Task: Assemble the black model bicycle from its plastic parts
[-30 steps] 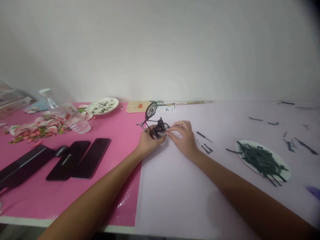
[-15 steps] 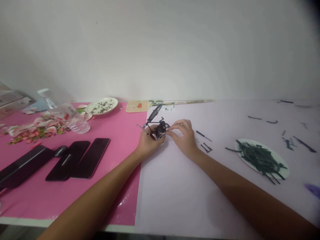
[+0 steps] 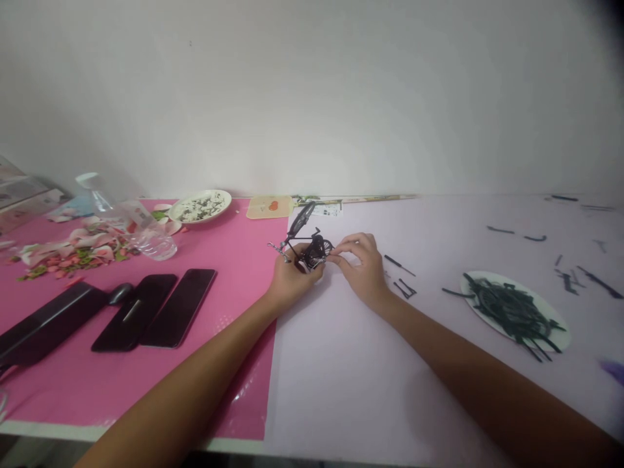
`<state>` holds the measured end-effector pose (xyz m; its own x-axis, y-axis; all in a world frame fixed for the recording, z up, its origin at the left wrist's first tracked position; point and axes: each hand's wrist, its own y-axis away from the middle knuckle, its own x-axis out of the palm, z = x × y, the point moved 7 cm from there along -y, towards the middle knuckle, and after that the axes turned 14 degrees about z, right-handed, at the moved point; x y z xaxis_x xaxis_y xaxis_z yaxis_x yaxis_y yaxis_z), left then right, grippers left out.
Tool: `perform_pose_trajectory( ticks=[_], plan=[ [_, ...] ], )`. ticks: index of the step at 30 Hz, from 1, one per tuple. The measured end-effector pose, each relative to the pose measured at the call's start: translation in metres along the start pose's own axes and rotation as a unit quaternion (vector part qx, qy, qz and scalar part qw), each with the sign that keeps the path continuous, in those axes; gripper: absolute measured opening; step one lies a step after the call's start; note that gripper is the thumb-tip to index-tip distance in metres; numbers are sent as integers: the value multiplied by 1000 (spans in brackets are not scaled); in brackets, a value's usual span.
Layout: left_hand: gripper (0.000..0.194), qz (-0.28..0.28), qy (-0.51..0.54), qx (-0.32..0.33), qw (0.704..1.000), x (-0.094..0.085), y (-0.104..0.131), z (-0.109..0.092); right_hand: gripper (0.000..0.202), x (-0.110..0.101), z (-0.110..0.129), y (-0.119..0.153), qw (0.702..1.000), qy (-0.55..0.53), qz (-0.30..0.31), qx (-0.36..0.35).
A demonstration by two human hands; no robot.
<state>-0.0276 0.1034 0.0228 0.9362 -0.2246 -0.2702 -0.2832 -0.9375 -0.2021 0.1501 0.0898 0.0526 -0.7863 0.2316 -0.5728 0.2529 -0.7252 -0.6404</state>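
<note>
1. Far L: petal pile (image 3: pixel 88 250), pink, green & red pcs, on pink surface (image 3: pixel 234 260). Clear bottle (image 3: pixel 131 221), white cap, leans over at pile's R end.
2. Near L: black device (image 3: pixel 49 325), elongated, w/ rounded end beside 1st phone (image 3: pixel 134 312). 2nd phone (image 3: pixel 180 307) just to its R, both dark-screened, lying at an angle.
3. Rear, L of ctr: round plate (image 3: pixel 227 207) w/ white & dark bits. To its R, near wall: yellow flat pc (image 3: pixel 263 208) w/ orange mark.
4. Ctr: L hand (image 3: pixel 291 278). Fingers clamped on model bicycle (image 3: pixel 319 250), gripping lower L part of frame.
5. Bicycle pos.: between both hands, above the seam of pink & pale surfaces. Black, silver handlebar to L; one wheel (image 3: pixel 301 220) up & tilted, other wheel low, at R hand's fingertips.
6. R of ctr: R hand (image 3: pixel 361 263). Thumb & forefinger close together at edge of low wheel; cannot tell if a small part is pinched between.
7. Just R of R hand, on pale surface (image 3: pixel 341 377): screwdriver (image 3: pixel 398 264), black handle; below it, black forked part (image 3: pixel 405 288).
8. Far R: oval plate (image 3: pixel 564 338) heaped w/ dark parts (image 3: pixel 511 309), some overhanging rim. Loose dark parts (image 3: pixel 599 283) beyond; purple item (image 3: pixel 613 370) at edge, blurred.
</note>
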Motion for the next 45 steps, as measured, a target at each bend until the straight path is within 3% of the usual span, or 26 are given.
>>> perform_pose_trajectory(
  ticks=[15,24,45],
  plan=[
    [33,-18,-61,90,994,-1,0,-6,7,-1,5,1,1000,0,-12,-23],
    [33,-18,-113,105,988,-1,3,-8,9,-1,-3,0,1000,-3,-16,-10],
    [30,-33,-129,125,983,-1,5,-9,10,3,-11,0,997,-68,18,21]
  ],
)
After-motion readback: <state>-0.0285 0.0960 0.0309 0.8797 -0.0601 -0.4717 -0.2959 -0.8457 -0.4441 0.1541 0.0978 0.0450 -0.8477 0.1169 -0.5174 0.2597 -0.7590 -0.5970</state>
